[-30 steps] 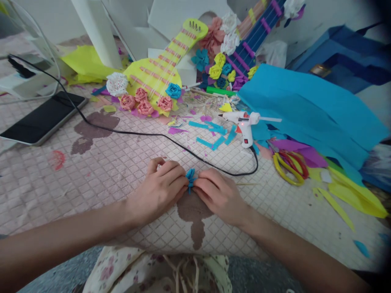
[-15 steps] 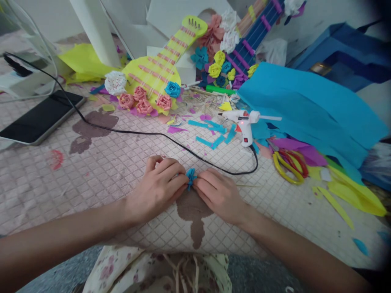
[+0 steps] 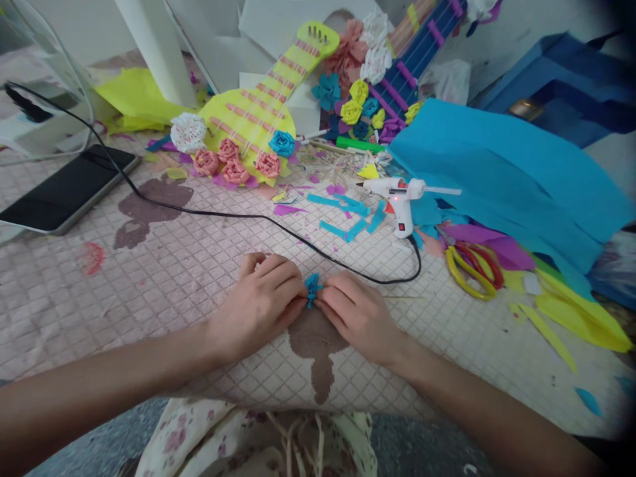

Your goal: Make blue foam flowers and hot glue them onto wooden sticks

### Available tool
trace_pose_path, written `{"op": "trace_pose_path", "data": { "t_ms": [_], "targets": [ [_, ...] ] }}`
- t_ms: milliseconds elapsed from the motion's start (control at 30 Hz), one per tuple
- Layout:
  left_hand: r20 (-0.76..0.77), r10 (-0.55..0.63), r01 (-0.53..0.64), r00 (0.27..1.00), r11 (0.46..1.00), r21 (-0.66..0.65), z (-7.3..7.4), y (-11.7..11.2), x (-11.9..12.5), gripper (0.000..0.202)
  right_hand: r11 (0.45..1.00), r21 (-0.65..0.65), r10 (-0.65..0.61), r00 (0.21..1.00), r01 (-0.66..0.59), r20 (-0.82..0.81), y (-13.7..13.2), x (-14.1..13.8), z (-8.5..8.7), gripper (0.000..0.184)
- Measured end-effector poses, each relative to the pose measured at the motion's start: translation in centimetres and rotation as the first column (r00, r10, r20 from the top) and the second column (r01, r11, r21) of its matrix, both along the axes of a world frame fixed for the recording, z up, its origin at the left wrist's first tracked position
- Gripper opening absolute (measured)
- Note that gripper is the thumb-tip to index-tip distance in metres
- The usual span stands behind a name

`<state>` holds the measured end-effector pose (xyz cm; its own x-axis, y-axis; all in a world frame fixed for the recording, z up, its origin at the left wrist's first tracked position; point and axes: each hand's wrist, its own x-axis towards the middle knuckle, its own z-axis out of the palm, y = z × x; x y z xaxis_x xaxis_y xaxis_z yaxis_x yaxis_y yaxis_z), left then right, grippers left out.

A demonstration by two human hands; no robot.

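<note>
A small blue paper flower (image 3: 312,289) of crumpled folds is pinched between my two hands, just above the cloth. My left hand (image 3: 265,291) grips its left side with the fingertips, and my right hand (image 3: 355,308) grips its right side. The fingers cover most of its edges. A thin wooden stick (image 3: 403,297) pokes out past my right hand; whether it touches the hand I cannot tell. Beyond the hands lie several cut blue paper strips (image 3: 334,228) and a white glue gun (image 3: 401,199) with a red light on.
The glue gun's black cable (image 3: 233,215) runs across the cloth to a power strip (image 3: 30,129). A phone (image 3: 69,189) lies at left. Yellow-and-red scissors (image 3: 472,273) and blue paper sheets (image 3: 501,165) are at right. A yellow paper guitar (image 3: 253,119) with paper roses stands behind.
Both hands stay at the same place, still pinching the blue flower, which has turned very slightly. The whole view has shifted a little; nothing else has visibly moved.
</note>
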<state>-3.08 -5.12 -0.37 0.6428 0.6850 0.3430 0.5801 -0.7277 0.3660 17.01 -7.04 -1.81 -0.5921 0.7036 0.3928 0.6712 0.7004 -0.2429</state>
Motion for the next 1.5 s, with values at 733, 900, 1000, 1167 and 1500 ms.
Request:
{"op": "trace_pose_path", "data": {
  "t_ms": [733,900,1000,1167,1500],
  "targets": [
    [0.044,0.056,-0.051,0.997,0.994,-0.097,0.0,0.0,0.0,0.009,0.995,0.079,0.064,0.996,-0.068,0.057,-0.6,-0.9,0.7,0.023],
    [0.073,0.059,-0.048,0.996,0.988,-0.148,0.1,0.1,0.0,0.005,0.991,0.083,0.099,0.990,-0.108,0.104,-0.6,-0.7,0.6,0.024],
    [0.085,0.061,-0.046,0.994,0.985,-0.166,0.1,0.1,-0.1,0.006,0.989,0.074,0.117,0.989,-0.124,0.093,-0.6,-0.6,0.8,0.023],
    [0.087,0.049,-0.032,0.995,0.982,-0.184,0.1,0.2,-0.3,0.005,0.999,0.021,0.029,0.994,-0.027,-0.102,-0.3,-0.2,1.1,0.012],
    [0.017,0.024,-0.024,1.000,0.999,-0.024,0.3,-0.1,-0.1,0.012,1.000,-0.011,0.029,0.997,-0.030,-0.077,0.0,0.0,0.3,0.019]
  ]
}}
